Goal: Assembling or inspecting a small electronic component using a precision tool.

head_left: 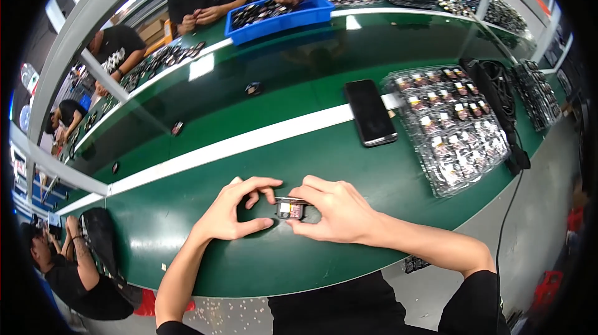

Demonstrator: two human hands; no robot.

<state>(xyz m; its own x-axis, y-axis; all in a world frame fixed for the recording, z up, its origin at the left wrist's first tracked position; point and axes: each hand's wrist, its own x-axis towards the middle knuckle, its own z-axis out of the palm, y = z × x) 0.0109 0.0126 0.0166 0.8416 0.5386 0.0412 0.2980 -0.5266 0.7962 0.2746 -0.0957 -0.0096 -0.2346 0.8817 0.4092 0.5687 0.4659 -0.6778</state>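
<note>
My right hand (333,211) is closed on a small black electronic device (289,210), gripping its right side between thumb and fingers just above the green table. A pale square patch and a pinkish patterned area show on the device's face, and a thin dark edge runs along its top. To the left of the device my left hand (240,209) is open, its thumb and curved fingers spread apart. Its fingertips come close to the device's left side without clearly touching it, and nothing is in that hand.
Right of my hands stands a clear plastic tray (430,160) of small devices, with a black phone (370,114) beside it. Beyond the white strip (249,134), loose devices (177,128) lie on the green belt. A co-worker reaches into a blue bin (283,26) across the table.
</note>
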